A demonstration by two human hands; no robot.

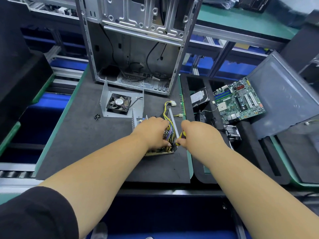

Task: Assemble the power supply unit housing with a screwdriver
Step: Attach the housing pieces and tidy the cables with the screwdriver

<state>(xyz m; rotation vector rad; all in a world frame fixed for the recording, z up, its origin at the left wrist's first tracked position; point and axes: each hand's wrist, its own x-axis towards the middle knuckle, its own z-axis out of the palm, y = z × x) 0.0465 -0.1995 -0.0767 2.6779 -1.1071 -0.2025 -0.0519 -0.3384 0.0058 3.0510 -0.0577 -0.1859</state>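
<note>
The open power supply base (170, 118), a perforated metal tray with a circuit board and yellow, purple and black wires, lies on the dark foam mat (82, 135). My left hand (151, 131) presses down on its board and wires. My right hand (198, 133) grips a yellow-and-black screwdriver (181, 137) at the tray's right wall; its tip is hidden. Behind, at the left, the metal housing cover (106, 95) lies open with a black fan (118, 104) in it. A small heap of black screws (97, 116) sits left of the cover.
An empty grey PC case (138, 49) stands upright at the back of the mat. To the right a black foam tray (250, 152) holds a hard drive (199, 98), a green motherboard (239, 100) and a heatsink (233, 133). A grey side panel (283, 94) leans further right.
</note>
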